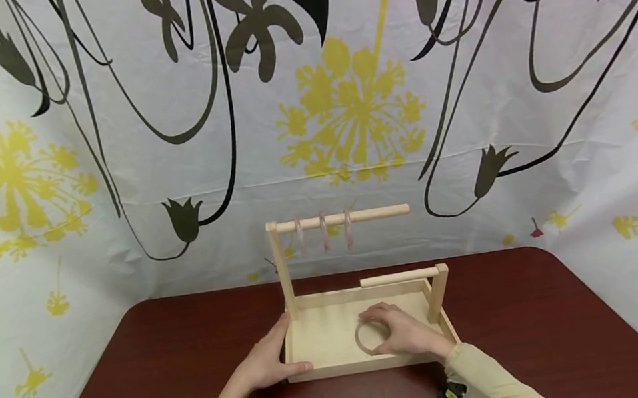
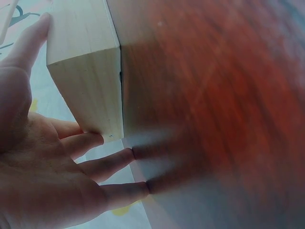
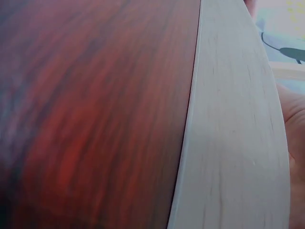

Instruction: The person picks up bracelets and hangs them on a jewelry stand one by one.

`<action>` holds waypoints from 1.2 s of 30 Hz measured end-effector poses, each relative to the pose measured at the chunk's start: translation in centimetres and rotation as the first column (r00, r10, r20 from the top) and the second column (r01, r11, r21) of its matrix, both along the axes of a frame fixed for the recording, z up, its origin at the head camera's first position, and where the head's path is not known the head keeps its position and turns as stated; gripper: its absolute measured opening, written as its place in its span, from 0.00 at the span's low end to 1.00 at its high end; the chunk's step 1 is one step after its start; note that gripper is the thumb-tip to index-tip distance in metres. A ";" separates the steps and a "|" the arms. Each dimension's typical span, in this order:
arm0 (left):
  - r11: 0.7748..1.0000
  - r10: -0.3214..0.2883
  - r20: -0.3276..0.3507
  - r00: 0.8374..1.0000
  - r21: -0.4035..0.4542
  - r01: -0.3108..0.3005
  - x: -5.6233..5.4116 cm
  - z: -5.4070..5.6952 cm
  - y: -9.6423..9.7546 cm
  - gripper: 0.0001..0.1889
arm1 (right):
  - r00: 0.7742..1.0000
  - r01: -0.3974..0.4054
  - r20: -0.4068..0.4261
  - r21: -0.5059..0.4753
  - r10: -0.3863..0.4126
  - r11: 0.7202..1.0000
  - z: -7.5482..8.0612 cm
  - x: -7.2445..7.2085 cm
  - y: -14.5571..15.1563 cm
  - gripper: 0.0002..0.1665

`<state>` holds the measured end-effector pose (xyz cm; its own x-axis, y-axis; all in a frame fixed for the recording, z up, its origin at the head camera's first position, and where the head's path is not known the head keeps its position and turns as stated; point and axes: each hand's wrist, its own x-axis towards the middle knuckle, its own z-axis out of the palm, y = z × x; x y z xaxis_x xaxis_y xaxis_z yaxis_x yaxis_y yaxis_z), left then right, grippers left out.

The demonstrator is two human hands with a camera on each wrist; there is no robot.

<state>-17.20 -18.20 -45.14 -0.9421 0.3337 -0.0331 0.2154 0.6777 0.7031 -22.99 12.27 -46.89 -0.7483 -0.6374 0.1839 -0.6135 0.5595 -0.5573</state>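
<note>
A shallow wooden tray [image 1: 325, 339] with two posts stands on the table. My right hand [image 1: 403, 330] is inside it, thumb and fingers pinching a pale ring [image 1: 358, 340] by its right side. In the right wrist view the tray's front wall [image 3: 238, 119] hides most of that hand. At the tray's front left corner, my left hand [image 1: 264, 362] rests with its thumb along the front wall and fingers on the left side. The left wrist view shows those fingers [image 2: 114, 164] spread and fairly straight, the lower ones touching the table.
Three pinkish rings [image 1: 325, 233] hang on the tall left post's long upper rod [image 1: 378, 212]. A shorter, lower rod [image 1: 396, 277] extends leftward from the right post [image 1: 439, 294]. Behind the dark red table [image 1: 192, 337] hangs a flower-patterned cloth [image 1: 312, 146].
</note>
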 end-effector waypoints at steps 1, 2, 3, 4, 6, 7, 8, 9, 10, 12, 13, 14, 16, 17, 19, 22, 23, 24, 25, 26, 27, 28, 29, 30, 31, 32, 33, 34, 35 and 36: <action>1.000 0.000 0.000 1.000 0.000 0.000 0.0 0.0 0.0 0.56 | 1.000 0.002 0.004 0.002 -0.002 1.000 0.0 0.0 0.0 0.39; 1.000 -0.002 0.001 1.000 0.001 0.002 0.0 0.1 0.0 0.56 | 1.000 0.005 0.005 0.006 -0.005 1.000 -0.1 -0.1 0.0 0.39; 1.000 -0.003 0.001 1.000 0.003 0.003 0.0 0.1 0.0 0.56 | 1.000 0.007 0.002 0.010 -0.007 1.000 -0.1 -0.1 -0.1 0.39; 1.000 -0.004 0.001 1.000 0.007 0.004 0.0 0.1 0.0 0.56 | 1.000 0.008 -0.001 0.013 -0.008 1.000 -0.1 -0.1 -0.1 0.39; 1.000 -0.001 0.003 1.000 0.012 0.001 -0.1 0.2 0.0 0.56 | 1.000 0.009 -0.011 0.017 -0.009 1.000 -0.2 -0.2 -0.2 0.39; 1.000 0.001 0.004 1.000 0.014 -0.001 -0.1 0.2 0.0 0.56 | 1.000 0.008 -0.015 0.017 -0.008 1.000 -0.2 -0.2 -0.3 0.39; 1.000 -0.003 0.002 1.000 0.002 0.003 -0.1 0.2 0.0 0.56 | 1.000 0.008 -0.014 0.015 -0.008 1.000 -0.2 -0.3 -0.4 0.39; 1.000 0.000 0.002 1.000 0.003 0.000 -0.2 0.1 0.0 0.56 | 1.000 0.008 -0.013 0.013 -0.008 1.000 -0.2 -0.3 -0.4 0.39; 1.000 0.004 0.003 1.000 0.002 -0.004 -0.2 0.2 0.0 0.56 | 1.000 0.007 -0.010 0.011 -0.007 1.000 -0.2 -0.3 -0.5 0.39; 1.000 0.005 0.001 1.000 -0.001 -0.005 -0.2 0.2 0.0 0.56 | 1.000 0.008 0.003 -0.002 -0.008 1.000 -0.2 -0.4 -0.6 0.40; 1.000 0.004 0.001 1.000 -0.003 -0.004 -0.2 0.2 0.0 0.56 | 1.000 0.008 0.013 -0.009 -0.008 1.000 -0.2 -0.4 -0.7 0.40; 1.000 0.002 0.001 1.000 -0.004 -0.002 -0.2 0.2 0.0 0.57 | 1.000 0.010 0.022 -0.017 -0.009 1.000 -0.2 -0.4 -0.8 0.41; 1.000 0.006 0.002 1.000 0.005 -0.006 -0.2 0.2 0.0 0.57 | 0.999 0.009 0.032 -0.036 -0.008 0.999 -0.1 -0.4 -0.9 0.42; 1.000 0.003 0.001 1.000 0.003 -0.003 -0.2 0.2 0.0 0.57 | 1.000 0.008 0.031 -0.047 -0.007 0.999 -0.1 -0.3 -0.9 0.42; 1.000 0.004 0.007 1.000 -0.002 -0.004 -0.1 0.2 0.0 0.57 | 0.999 0.008 0.032 -0.065 -0.006 0.998 0.0 -0.3 -1.0 0.42; 1.000 0.004 0.011 1.000 -0.002 -0.004 0.0 0.2 0.1 0.57 | 1.000 0.005 0.028 -0.080 -0.003 0.997 0.0 -0.2 -1.1 0.41; 1.000 0.003 0.011 1.000 -0.003 -0.003 0.1 0.3 0.1 0.57 | 1.000 0.003 0.022 -0.086 -0.001 0.996 0.0 -0.1 -1.1 0.41; 1.000 0.004 0.012 1.000 -0.002 -0.004 0.1 0.3 0.1 0.57 | 1.000 0.000 0.021 -0.091 0.002 0.996 0.1 -0.1 -1.2 0.41; 1.000 0.003 0.011 1.000 0.000 -0.003 0.1 0.4 0.1 0.56 | 1.000 -0.004 0.020 -0.097 0.006 0.995 0.1 -0.1 -1.2 0.40; 1.000 0.002 0.009 1.000 0.001 -0.002 0.1 0.3 0.1 0.56 | 1.000 -0.010 0.017 -0.106 0.011 0.994 0.2 0.0 -1.2 0.40; 1.000 0.002 0.008 1.000 0.001 -0.002 0.1 0.4 0.1 0.56 | 1.000 -0.014 0.015 -0.115 0.016 0.993 0.3 0.1 -1.3 0.40; 1.000 0.001 0.006 1.000 0.001 -0.001 0.1 0.3 0.1 0.56 | 1.000 -0.020 0.011 -0.122 0.022 0.992 0.4 0.1 -1.4 0.39; 1.000 0.001 0.004 1.000 -0.002 -0.001 0.1 0.3 0.1 0.56 | 1.000 -0.024 0.008 -0.130 0.025 0.991 0.5 0.2 -1.4 0.39; 1.000 0.002 0.003 1.000 -0.005 -0.002 0.1 0.2 0.1 0.56 | 0.999 -0.028 0.012 -0.135 0.030 0.990 0.6 0.3 -1.5 0.39; 1.000 0.003 0.002 1.000 -0.006 -0.003 0.0 0.2 0.1 0.56 | 0.999 -0.029 0.020 -0.142 0.032 0.989 0.8 0.5 -1.6 0.40; 1.000 0.004 0.001 1.000 -0.009 -0.004 0.0 0.2 0.1 0.56 | 0.999 -0.029 0.025 -0.147 0.033 0.989 1.0 0.6 -1.7 0.40; 1.000 0.005 0.000 1.000 -0.010 -0.005 0.1 0.2 0.1 0.56 | 0.999 -0.030 0.028 -0.151 0.035 0.988 1.2 0.7 -1.8 0.40; 1.000 0.006 -0.001 1.000 -0.011 -0.006 0.1 0.2 0.1 0.56 | 0.999 -0.032 0.033 -0.155 0.037 0.987 1.3 0.8 -1.8 0.41; 1.000 0.007 0.000 1.000 -0.013 -0.007 0.1 0.2 0.1 0.56 | 0.999 -0.032 0.038 -0.160 0.038 0.987 1.5 1.0 -1.9 0.41; 1.000 0.008 0.001 1.000 -0.012 -0.008 0.1 0.2 0.1 0.56 | 0.998 -0.034 0.039 -0.165 0.041 0.986 1.7 1.1 -2.0 0.41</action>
